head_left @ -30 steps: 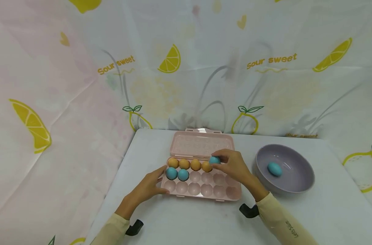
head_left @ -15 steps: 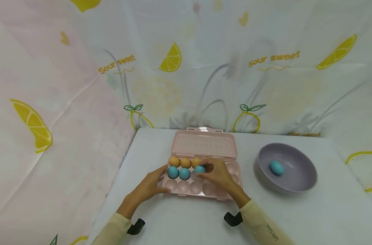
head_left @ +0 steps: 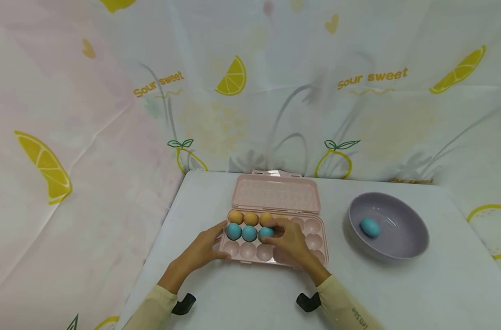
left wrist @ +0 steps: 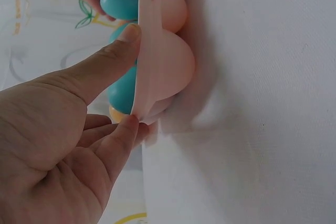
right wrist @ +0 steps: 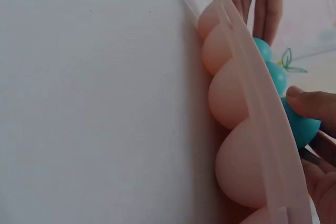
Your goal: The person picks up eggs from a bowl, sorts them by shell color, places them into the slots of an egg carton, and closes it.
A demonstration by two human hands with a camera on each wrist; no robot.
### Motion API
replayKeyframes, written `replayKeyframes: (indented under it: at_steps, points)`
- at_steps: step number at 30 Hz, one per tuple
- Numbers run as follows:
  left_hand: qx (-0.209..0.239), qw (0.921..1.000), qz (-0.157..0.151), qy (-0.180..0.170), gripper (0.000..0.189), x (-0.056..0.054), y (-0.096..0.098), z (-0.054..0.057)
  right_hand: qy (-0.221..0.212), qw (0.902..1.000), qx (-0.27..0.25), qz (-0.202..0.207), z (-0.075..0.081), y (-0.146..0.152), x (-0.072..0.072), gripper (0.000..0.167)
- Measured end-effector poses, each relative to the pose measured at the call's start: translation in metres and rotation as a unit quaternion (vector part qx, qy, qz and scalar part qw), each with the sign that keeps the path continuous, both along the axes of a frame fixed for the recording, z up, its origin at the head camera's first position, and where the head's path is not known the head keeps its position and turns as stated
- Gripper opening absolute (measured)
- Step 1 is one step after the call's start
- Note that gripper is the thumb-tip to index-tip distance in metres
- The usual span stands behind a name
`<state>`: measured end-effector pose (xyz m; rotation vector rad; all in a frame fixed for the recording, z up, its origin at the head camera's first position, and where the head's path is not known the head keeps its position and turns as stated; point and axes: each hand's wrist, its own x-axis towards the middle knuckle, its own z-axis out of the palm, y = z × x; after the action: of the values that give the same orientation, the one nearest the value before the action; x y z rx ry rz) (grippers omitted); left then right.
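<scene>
A pink egg carton (head_left: 248,250) lies open, its lid (head_left: 276,193) folded back. Yellow eggs (head_left: 250,218) stand in its far row, partly covered by my right hand (head_left: 292,242). That hand pinches a blue egg (head_left: 266,233) between thumb and fingers, at the third cup of the middle row. Two more blue eggs (head_left: 241,232) sit to its left in the same row. My left hand (head_left: 198,251) holds the carton's left end, thumb at the near corner and fingers farther back. In the left wrist view, the thumb (left wrist: 110,64) presses the rim.
Right of the carton stands a purple bowl (head_left: 403,229) with one blue egg (head_left: 370,227) inside. A white cloth (head_left: 242,298) covers the table. Lemon-printed fabric (head_left: 275,91) hangs behind and at the left.
My right hand has carried the blue egg leftward and nearer, from the far row to the middle row's third cup. The left hand stays at the carton's end.
</scene>
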<state>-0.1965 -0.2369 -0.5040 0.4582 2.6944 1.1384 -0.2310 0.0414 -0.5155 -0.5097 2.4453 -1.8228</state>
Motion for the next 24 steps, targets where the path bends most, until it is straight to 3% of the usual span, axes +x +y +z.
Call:
replayKeyframes:
  at_steps: [7,17,24]
  points:
    - [0.006,1.0000,-0.001,-0.007,0.100,-0.001,-0.001,0.002,0.022,0.9997,-0.008,-0.006,-0.006,-0.003,0.001,0.039]
    - [-0.005,1.0000,0.002,-0.004,0.101,-0.001,0.000,-0.001,0.071,0.9955,0.051,-0.037,-0.012,-0.007,0.002,0.031]
    - [-0.007,0.9999,-0.007,0.005,0.101,-0.001,-0.001,0.000,0.109,0.9899,0.083,-0.038,-0.003,-0.001,0.002,0.034]
